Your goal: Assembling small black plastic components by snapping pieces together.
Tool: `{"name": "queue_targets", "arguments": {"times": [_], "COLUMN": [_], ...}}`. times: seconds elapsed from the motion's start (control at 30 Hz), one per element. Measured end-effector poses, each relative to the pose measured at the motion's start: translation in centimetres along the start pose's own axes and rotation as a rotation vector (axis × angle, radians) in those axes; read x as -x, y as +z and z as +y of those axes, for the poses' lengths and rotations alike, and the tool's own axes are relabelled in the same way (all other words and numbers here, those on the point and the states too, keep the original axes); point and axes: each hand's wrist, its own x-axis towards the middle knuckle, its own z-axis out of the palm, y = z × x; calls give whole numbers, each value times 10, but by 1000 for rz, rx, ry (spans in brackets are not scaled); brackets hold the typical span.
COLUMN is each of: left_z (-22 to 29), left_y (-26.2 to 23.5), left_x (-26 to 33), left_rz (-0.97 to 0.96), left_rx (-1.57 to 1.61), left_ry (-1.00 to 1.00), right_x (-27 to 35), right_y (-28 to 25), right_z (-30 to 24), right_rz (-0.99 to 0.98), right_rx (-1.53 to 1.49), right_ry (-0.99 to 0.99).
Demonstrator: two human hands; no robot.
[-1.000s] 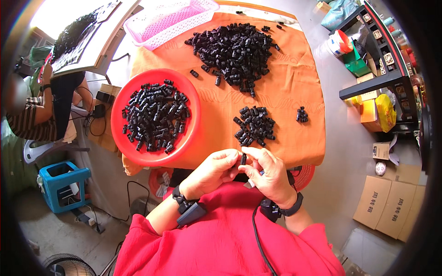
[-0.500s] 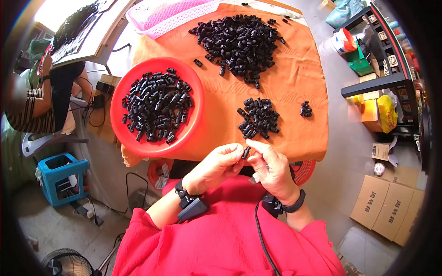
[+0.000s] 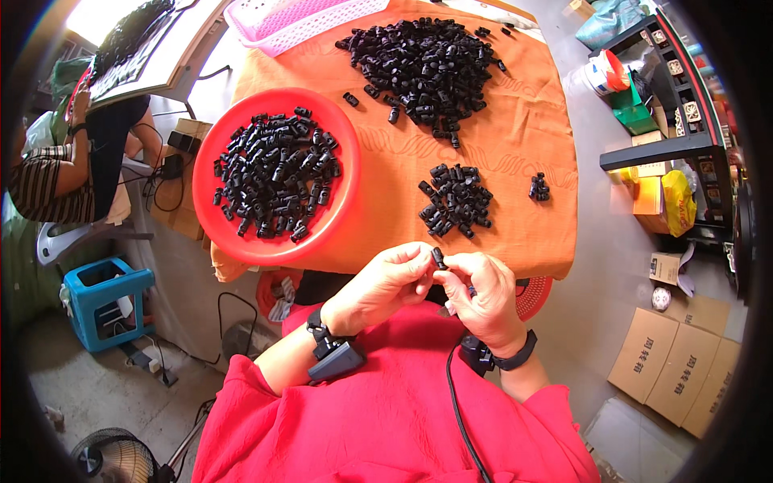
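In front of my body, just off the table's near edge, both hands meet at one small black barrel-shaped piece [image 3: 439, 258], which looks like a cord lock. My left hand [image 3: 388, 278] pinches it from the left with thumb and fingertips. From the other side, the closed thumb and fingers of my right hand [image 3: 485, 291] grip it too. A small pale bit shows below the right fingers, too small to name. Beyond my hands lies a small pile of similar pieces [image 3: 456, 201], with a tiny cluster [image 3: 539, 187] to its right. A red basin [image 3: 348, 201] at left holds many more.
A large heap of black pieces [image 3: 423, 72] covers the far part of the orange tablecloth [image 3: 386, 217]. Beyond the basin sits a pink plastic basket [image 3: 310, 24]. At far left is another person's arm [image 3: 76, 153], above a blue stool [image 3: 105, 302]. Cardboard boxes [image 3: 676, 362] and shelving stand at right.
The black piece has tilted between my fingers, and my right fingers have curled in closer around it. The whole view has shifted slightly. The piles look the same.
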Motion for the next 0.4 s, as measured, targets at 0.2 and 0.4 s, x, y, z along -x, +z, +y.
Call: {"name": "queue_targets", "arguments": {"times": [0.2, 0.4], "left_z": [-3, -2], "left_y": [12, 8], "left_x": [-1, -2], "left_rz": [118, 74], "left_rx": [-32, -73], "left_ry": [74, 72], "right_x": [3, 0], "right_y": [1, -1], "right_z": [-3, 7], "right_rz": [-46, -107], "right_rx": [5, 6], "right_ry": [-8, -103]}}
